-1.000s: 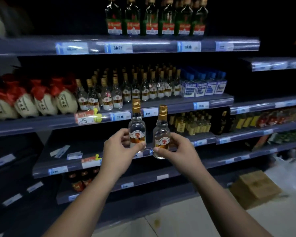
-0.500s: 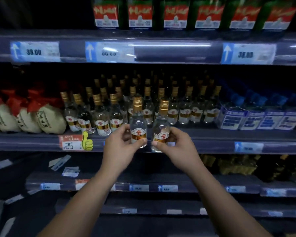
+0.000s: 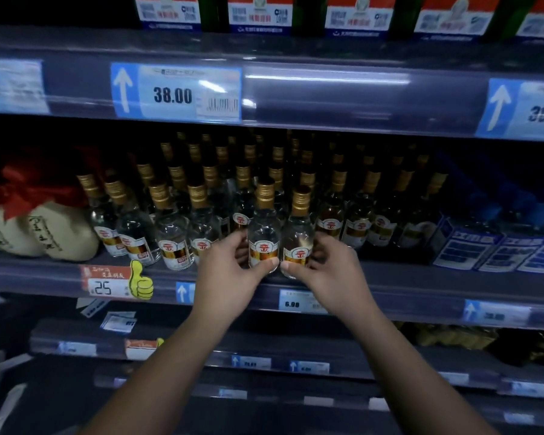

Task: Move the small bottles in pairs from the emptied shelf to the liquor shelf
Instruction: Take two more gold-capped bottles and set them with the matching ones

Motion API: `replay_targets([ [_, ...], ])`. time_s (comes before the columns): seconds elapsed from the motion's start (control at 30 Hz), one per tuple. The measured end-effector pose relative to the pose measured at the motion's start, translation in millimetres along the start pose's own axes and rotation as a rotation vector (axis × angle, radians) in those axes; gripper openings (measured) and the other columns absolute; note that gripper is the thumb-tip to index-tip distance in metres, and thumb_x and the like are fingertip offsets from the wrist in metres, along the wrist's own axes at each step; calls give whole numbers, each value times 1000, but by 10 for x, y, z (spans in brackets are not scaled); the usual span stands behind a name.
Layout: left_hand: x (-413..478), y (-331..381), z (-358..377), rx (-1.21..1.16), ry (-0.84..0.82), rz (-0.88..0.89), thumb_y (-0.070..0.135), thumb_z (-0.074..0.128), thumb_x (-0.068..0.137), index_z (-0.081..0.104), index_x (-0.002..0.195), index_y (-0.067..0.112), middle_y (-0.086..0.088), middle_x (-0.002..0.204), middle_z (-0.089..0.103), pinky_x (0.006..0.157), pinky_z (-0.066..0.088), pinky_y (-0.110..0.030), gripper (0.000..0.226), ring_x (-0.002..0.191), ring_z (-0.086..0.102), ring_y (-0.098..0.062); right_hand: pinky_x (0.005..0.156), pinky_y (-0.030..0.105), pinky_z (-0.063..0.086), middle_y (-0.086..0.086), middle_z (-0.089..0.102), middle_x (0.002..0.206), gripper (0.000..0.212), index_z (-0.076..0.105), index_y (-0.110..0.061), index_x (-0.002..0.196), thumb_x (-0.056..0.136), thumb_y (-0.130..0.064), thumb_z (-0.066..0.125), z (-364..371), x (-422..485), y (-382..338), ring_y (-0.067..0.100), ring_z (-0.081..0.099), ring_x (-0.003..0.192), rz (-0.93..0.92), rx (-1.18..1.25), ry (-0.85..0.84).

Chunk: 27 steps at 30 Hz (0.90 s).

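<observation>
**Bottles paired at the liquor shelf**

Left hand is gripping the left bottle low on its label, with the thumb lying across the front. Right hand is gripping the right bottle the same way. Both bottles are standing upright and touching side by side at centre frame, at the front lip of the shelf (whether their bases are resting on it, I cannot tell). Matching gold-capped rows are standing just behind and to the left. Pale jars with red cloth are sitting at far left, blue boxes at right. A 38.00 tag is showing upper left, and a thumbs-up tag lower left.
</observation>
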State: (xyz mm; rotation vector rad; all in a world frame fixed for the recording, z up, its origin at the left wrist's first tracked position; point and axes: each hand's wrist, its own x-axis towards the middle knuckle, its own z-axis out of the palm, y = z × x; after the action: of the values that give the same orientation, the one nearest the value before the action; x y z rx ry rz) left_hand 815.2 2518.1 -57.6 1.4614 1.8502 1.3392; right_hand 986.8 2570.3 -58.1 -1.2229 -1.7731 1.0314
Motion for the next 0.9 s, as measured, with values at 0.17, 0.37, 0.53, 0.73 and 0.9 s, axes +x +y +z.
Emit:
replay_targets([
  [0.17,-4,-52,26,92,-29,40,33,84,80,69,120,27,21,107,72,89,49,-13,43,99,65,5,91,31,62,-10,77,103,38,64,-32,105,78,-21,89,3,-1,37,0,73,96,1,-54,-8],
  [0.37,-35,-50,39,205,-4,98,38,81,82,66,116,25,18,104,71,86,53,-19,39,96,65,0,97,28,59,-12,74,112,47,64,-22,119,79,-23,89,-32,-55,46,-2,70,104,-18,-50,-30],
  [0.53,-125,-71,94,204,117,98,41,86,76,60,125,17,16,104,58,82,46,-10,61,94,58,-2,85,7,53,-25,64,101,50,55,-33,115,79,-28,89,-75,-133,52,-17,61,96,-52,-112,28],
  [0.73,-132,-136,72,265,207,97,39,84,79,62,126,11,1,105,69,87,56,-29,59,95,65,-13,84,11,57,-17,69,104,44,63,-23,118,81,-26,87,39,-31,22,-9,65,92,-43,-104,28],
  [0.9,-142,-127,8,381,260,118,39,82,82,66,121,11,-2,101,73,83,60,-39,50,92,69,-19,82,10,57,-14,69,106,45,66,-20,121,81,-25,87,163,29,18,-8,65,94,-58,-85,18],
])
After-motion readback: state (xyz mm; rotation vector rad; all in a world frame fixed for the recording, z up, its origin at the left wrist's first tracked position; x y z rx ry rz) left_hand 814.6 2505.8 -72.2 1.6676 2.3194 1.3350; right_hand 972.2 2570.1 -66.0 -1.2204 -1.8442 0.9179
